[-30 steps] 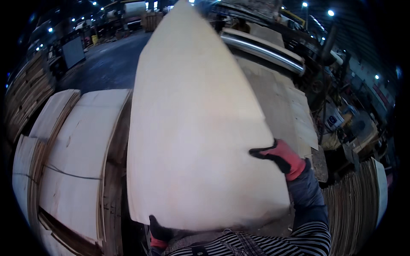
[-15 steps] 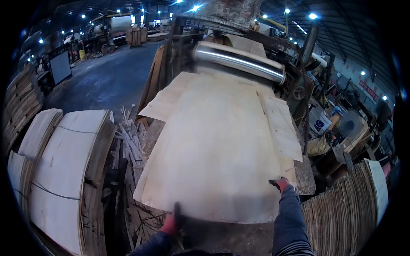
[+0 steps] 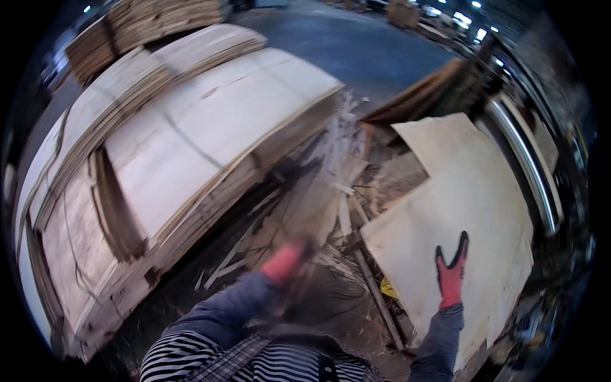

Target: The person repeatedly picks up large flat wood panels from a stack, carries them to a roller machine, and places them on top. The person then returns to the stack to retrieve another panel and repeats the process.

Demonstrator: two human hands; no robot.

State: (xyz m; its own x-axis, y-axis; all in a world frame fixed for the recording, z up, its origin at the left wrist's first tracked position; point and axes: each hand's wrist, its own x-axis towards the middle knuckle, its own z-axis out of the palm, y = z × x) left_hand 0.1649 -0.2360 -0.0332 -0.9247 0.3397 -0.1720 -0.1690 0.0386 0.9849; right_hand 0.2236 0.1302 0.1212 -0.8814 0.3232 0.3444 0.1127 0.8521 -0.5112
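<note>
A large pale veneer sheet (image 3: 471, 216) lies flat at the right, beside a steel roller (image 3: 522, 159). My right hand (image 3: 450, 270), in a red and black glove, hovers over the sheet's near part with fingers spread, holding nothing. My left hand (image 3: 285, 261), also in a red glove, is blurred with motion low in the middle, above splintered wood scraps (image 3: 331, 210). It reaches toward the tall stack of veneer sheets (image 3: 191, 146) at the left; whether it grips anything is unclear.
More veneer stacks (image 3: 146, 25) stand at the back left. A dark concrete floor (image 3: 369, 44) stretches beyond. Broken strips and a wooden frame (image 3: 420, 95) lie between the stack and the sheet. Machinery lines the right edge.
The sheet I held up has been laid down flat at the right and let go. My view has swung left toward the stack, and my left hand moves that way.
</note>
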